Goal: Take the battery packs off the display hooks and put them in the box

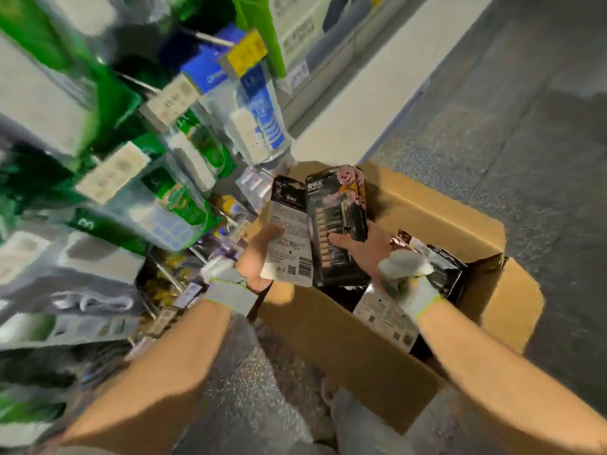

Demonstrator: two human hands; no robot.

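Two battery packs [289,231] over box [328,343], left hand [254,259] grip holds one; right hand [366,249], other

Grey wrist cuffs [230,295], yellow-green edging

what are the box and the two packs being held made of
Box: brown corrugated cardboard, matte, with folded flaps. White-backed pack: probably printed card, matte. Dark pack: seemingly a glossy clear plastic blister over dark card, by its sheen.

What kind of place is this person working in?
Probably a shop aisle: racks of packaged goods with price tags, and a cardboard box on the floor holds battery packs.
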